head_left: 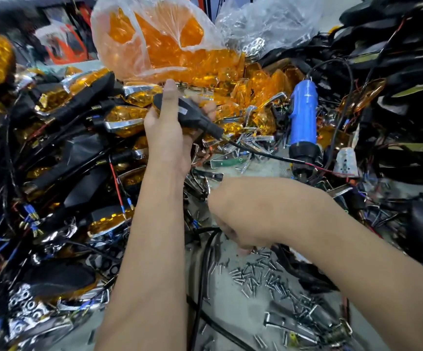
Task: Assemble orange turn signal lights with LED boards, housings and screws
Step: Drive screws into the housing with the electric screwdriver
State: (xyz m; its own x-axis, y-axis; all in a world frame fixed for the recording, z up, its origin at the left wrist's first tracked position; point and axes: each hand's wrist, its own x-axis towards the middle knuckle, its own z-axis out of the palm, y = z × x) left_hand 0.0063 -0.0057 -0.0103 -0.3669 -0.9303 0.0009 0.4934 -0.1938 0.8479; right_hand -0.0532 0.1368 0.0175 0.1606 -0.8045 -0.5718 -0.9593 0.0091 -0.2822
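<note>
Your left hand (166, 127) is raised mid-scene, fingers (206, 108) wrapped around a black housing (180, 111); thumb lies straight along its left side. A black stalk sticks out to the right of the housing, and a thin black wire (253, 152) trails from it, rightward across the clutter, ending in red leads near a white perforated piece (345, 162).

Your right hand (240, 224) is low and nearer, knuckles up, fingers curled down toward the loose screws (261, 277) on the counter (233, 307). The fingertips are hidden under the hand, so whether they pinch a screw cannot be told. A thick black cable (202, 262) runs just left of this hand, between it and your left forearm.

Around:
- Far centre: clear plastic bag (154, 39) stuffed with orange lenses, right behind the left hand.
- Right of centre: blue electric screwdriver (302, 117) standing upright among chrome trim pieces (233, 158) and loose orange lenses (256, 84).
- Left side: heap of finished turn signals (78, 102), black bodies with orange lenses and chrome edges, wires with blue connectors (32, 219) tangled through it.
- Far right: pile of black housings and wiring (407, 72), crowding up to the work spot.
- Near right: more chrome clips (293, 323) among the screws
</note>
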